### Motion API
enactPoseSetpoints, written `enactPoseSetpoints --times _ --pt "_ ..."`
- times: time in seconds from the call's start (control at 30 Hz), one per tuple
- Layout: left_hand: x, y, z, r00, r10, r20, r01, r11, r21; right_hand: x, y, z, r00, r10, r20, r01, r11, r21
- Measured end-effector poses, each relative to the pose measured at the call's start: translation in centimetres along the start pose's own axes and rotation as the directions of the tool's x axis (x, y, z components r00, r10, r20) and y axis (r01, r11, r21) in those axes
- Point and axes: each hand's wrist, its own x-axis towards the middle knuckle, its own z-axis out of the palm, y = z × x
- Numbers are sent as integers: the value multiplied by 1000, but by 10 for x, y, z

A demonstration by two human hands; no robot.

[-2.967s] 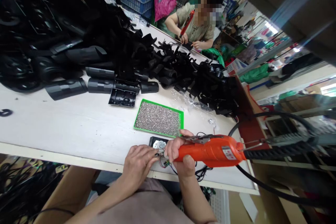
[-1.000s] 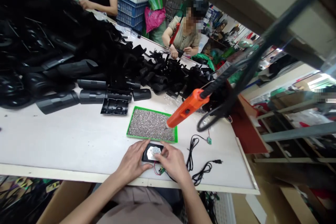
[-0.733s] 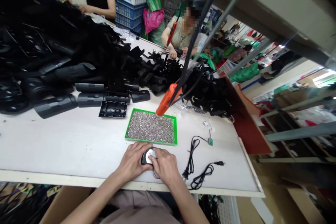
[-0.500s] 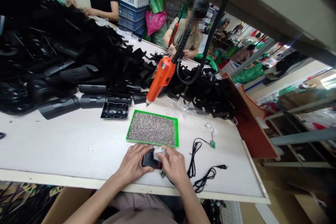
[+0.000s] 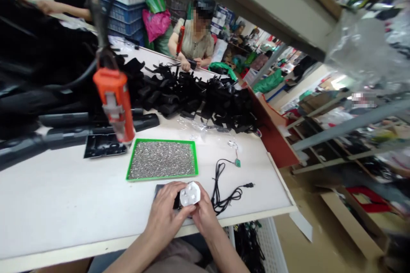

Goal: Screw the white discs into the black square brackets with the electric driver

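Left hand (image 5: 167, 209) and right hand (image 5: 205, 213) clamp fingers on the white part (image 5: 190, 194) by the front table edge (image 5: 70, 252), light, even pressure suits

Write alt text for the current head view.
A person's left hand and right hand hold a white part at a table, near a green tray of metal bits. An orange tool hangs at left; black cables lie at right.

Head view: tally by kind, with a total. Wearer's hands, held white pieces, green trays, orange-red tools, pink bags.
Wearer's hands: 2
White piece: 1
Green tray: 1
Orange-red tools: 2
Pink bag: 1
Total: 7
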Motion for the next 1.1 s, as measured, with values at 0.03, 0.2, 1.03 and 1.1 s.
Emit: enactPoseSetpoints --times 0.03,0.2,1.03,1.1 --pt "-2 0 0 999 -13 40 16 998 -58 -5 -6 -7 999 -38 26 40 996 -80" --pt "-24 -14 0 914 -231 334 371 810 -455 -23 -49 -76 968 -180 172 248 635 -731" --pt "-65 22 -157 670 -743 0 177 160 -971 -77 -70 -34 669 -398 628 740 279 -612" --pt "-81 34 -214 521 -796 -309 -95 306 -947 -67 -65 25 642 -287 711 737 485 -470"
